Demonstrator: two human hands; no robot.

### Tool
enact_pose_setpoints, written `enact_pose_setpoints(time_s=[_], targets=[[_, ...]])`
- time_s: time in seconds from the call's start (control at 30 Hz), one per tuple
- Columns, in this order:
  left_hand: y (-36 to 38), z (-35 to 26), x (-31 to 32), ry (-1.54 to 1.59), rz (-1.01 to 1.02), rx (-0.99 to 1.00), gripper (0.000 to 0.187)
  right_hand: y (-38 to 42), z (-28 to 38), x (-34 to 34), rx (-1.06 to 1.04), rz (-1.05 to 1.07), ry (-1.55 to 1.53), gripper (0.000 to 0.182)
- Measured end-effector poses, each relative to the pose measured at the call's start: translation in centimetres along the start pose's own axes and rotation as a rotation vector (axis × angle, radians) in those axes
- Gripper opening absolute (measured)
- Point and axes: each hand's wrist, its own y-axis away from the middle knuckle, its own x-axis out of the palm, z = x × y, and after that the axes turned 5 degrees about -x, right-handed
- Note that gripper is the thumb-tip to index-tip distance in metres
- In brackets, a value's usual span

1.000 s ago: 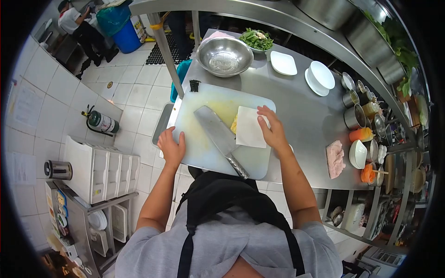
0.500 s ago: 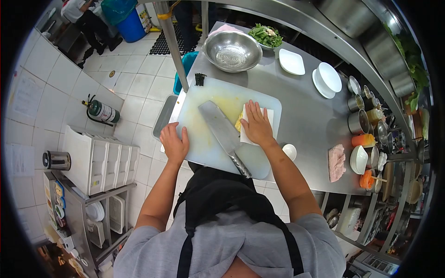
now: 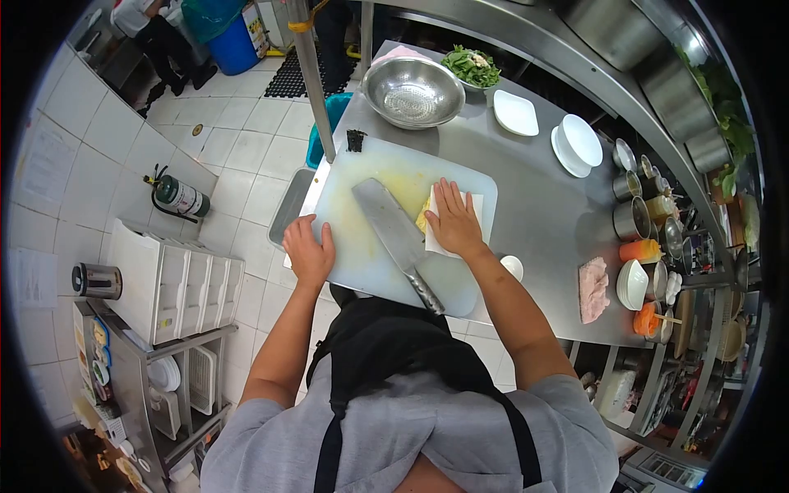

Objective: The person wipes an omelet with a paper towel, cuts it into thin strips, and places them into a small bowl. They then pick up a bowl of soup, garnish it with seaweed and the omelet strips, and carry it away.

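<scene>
White paper (image 3: 472,200) lies over yellow food (image 3: 422,221) on the right part of the cutting board (image 3: 353,263), right of centre in the frame. The right hand (image 3: 454,220) presses flat on it, fingers extended. At the board's left edge rests the left hand (image 3: 309,251), its fingers open, thumb apart. Between the hands, a cleaver (image 3: 394,238) lies diagonally, handle toward the bottom of the frame. A metal bowl (image 3: 413,93) sits above the board on the tabletop (image 3: 542,214).

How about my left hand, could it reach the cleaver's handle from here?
Probably yes: your left hand is open at the left edge of the cutting board, with only bare board between it and the handle. Your right hand lies on a white sheet, clear of the cleaver.
</scene>
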Motion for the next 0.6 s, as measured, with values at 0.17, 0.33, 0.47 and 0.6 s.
enact_pose_setpoints(time_s=[0.17,0.33,0.47,0.6], targets=[[-0.2,0.2,0.0,0.007,-0.019,0.012,0.036,0.0,-1.9,-1.9,0.023,-0.059,-0.259,0.065],[0.0,0.0,0.0,-0.011,-0.021,0.02,0.036,6.0,-2.4,-4.8,-0.016,-0.281,-0.358,0.044],[0.1,0.1,0.2,-0.019,-0.007,0.03,0.037,9.5,-0.3,-5.2,-0.087,-0.183,-0.323,0.034],[0.1,0.2,0.2,-0.03,0.014,0.04,0.037,9.8,-0.6,-3.9,-0.103,-0.132,-0.296,0.027]])
